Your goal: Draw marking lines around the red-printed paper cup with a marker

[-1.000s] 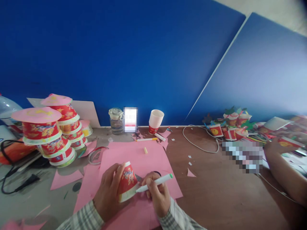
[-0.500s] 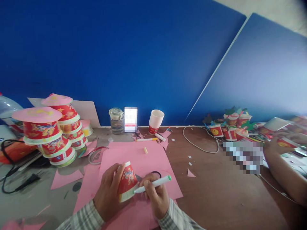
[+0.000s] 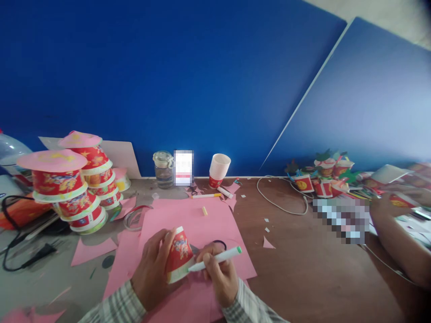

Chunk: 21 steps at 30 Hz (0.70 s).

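Note:
My left hand [image 3: 153, 267] is closed around a red paper cup [image 3: 179, 250] with a printed figure, tilted so its pale rim faces down toward me. Some green colour shows along that rim. In my right hand [image 3: 217, 273] is a white marker [image 3: 218, 258] with a green end, its tip against the cup's rim. Scissors [image 3: 220, 243] lie partly hidden behind my right hand, a dark handle loop showing. Under both hands are sheets of pink paper [image 3: 229, 224]. A small yellow marker cap [image 3: 204, 211] rests on the pink sheet beyond the cup.
Stacked decorated cups [image 3: 59, 184] with pink paper tops stand at left. Toward the back are a glass jar [image 3: 163, 170], a stack of paper cups [image 3: 219, 169] and a yellow marker [image 3: 206, 195]. Another person's arm [image 3: 399, 242] reaches in at right, near more cups [image 3: 325, 186].
Almost nothing differs. The marker in my right hand has shifted very slightly at the cup's rim; my left hand keeps the cup in place.

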Tool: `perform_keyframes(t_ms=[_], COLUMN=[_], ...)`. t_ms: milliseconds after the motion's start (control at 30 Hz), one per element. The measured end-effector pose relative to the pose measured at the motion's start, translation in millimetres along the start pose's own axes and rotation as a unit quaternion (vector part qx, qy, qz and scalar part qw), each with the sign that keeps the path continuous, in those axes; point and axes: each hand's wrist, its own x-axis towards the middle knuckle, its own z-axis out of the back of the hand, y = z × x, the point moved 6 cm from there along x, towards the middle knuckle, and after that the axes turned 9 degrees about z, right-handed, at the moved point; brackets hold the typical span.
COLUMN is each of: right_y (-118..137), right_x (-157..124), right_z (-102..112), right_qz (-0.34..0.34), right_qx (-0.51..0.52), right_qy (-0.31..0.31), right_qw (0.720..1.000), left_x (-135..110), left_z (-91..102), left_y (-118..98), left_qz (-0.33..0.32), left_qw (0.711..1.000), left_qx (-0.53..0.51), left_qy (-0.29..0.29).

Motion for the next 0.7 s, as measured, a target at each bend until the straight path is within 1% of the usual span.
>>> perform_keyframes(t_ms=[167, 333, 500, 600, 700], right_y=[-0.7, 0.7, 2.0, 2.2, 1.8], right_x=[-1.9, -0.9, 1.0, 0.1, -1.7], right_z=[0.3, 0.5, -0.6, -1.5, -2.1], right_qz=[0.024, 0.02, -0.003, -0.003, 0.009], right_qx=[-0.02, -0.03, 0.01, 0.017, 0.002], right_qy=[0.011, 0.006, -0.01, -0.005, 0.013], right_qw=[0.999, 0.999, 1.0, 1.0, 1.0], left_x=[-0.2, 0.1, -0.2, -0.5, -0.6], left_z=[-1.1, -0.7, -0.4, -0.9, -1.0], left_y=[1.3, 0.9, 0.9, 1.7, 2.1], left_qz=[0.004, 0.006, 0.011, 0.011, 0.006], left_qw=[1.0, 1.0, 1.0, 1.0, 1.0], left_qx=[0.001, -0.004, -0.007, -0.004, -0.005], left_qy=[0.005, 0.004, 0.0, 0.001, -0.001])
